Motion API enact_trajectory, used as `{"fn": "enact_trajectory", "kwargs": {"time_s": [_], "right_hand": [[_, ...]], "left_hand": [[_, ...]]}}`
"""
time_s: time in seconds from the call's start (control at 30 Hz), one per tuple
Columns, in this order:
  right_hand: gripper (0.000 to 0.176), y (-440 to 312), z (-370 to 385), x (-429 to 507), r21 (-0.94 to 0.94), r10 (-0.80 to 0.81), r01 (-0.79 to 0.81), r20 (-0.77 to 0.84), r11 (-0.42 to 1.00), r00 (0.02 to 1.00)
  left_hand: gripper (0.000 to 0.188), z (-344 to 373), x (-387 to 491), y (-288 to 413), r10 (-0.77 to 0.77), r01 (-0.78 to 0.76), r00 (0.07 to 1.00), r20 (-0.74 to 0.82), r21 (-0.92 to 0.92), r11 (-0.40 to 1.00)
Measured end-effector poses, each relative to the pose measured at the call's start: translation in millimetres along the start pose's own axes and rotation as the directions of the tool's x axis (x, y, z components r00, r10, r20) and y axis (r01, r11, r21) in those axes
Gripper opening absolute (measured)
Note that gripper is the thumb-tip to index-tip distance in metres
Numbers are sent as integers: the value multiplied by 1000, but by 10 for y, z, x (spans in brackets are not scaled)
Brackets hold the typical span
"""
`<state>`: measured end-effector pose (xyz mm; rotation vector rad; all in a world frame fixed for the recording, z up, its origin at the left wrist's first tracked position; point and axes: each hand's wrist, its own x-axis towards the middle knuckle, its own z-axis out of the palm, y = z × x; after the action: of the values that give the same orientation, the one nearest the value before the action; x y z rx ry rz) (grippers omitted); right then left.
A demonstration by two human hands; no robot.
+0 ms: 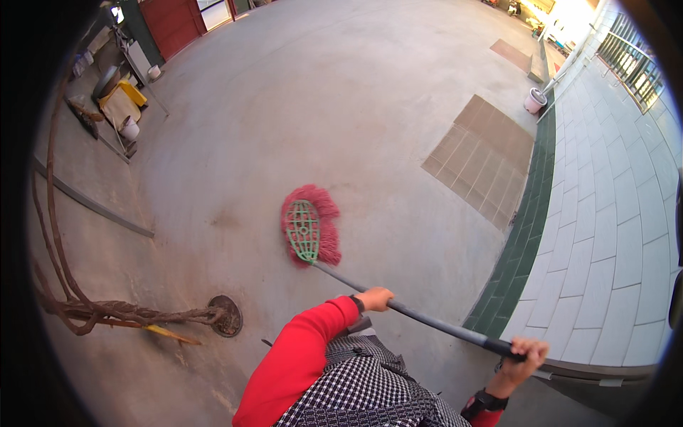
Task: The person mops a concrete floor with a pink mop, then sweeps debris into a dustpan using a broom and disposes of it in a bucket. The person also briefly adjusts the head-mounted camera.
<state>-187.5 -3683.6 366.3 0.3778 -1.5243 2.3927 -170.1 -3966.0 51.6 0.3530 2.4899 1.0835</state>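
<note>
A mop lies out in front of me, its pinkish-red fringed head [328,235] spread flat on the concrete floor [213,133]. On top of the fringe sits a green plastic lattice frame [303,230]. From the frame a grey mop handle [437,320] slants down to the right across my front. My left hand [375,299] grips the handle partway along. Around the black grip at the handle's upper end, my right hand [525,355] is closed. The fringe is slightly blurred.
Twisted vine trunks [155,312] rise from a round hole at the left. A white-tiled wall [603,256] with a green base runs along the right, beside a brown tiled patch [483,160] and a bucket [534,100]. Buckets and a yellow dustpan-like item [132,93] stand far left.
</note>
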Motion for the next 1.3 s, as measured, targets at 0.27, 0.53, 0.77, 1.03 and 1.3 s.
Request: {"fn": "enact_trajectory", "kwargs": {"time_s": [0.27,0.53,0.77,1.03,1.3], "right_hand": [[16,1570,1142,419,69,392,-399,93,914,915],[19,1001,1112,1260,42,122,-119,-84,992,989],[22,-302,961,1219,-185,-321,293,-142,938,936],[25,-189,922,1524,-641,-678,404,-255,652,690],[24,193,543,2648,-501,-566,449,-104,740,818]], "left_hand": [[10,-1604,-461,-1605,-344,343,938,-40,244,907],[11,-2277,571,-915,-1,-14,995,98,143,990],[7,-2083,1698,442,411,-419,880,238,-16,908],[8,-1824,2885,1089,498,-505,825,268,-45,862],[8,-1954,3389,685,416,-412,909,28,-83,907]]}}
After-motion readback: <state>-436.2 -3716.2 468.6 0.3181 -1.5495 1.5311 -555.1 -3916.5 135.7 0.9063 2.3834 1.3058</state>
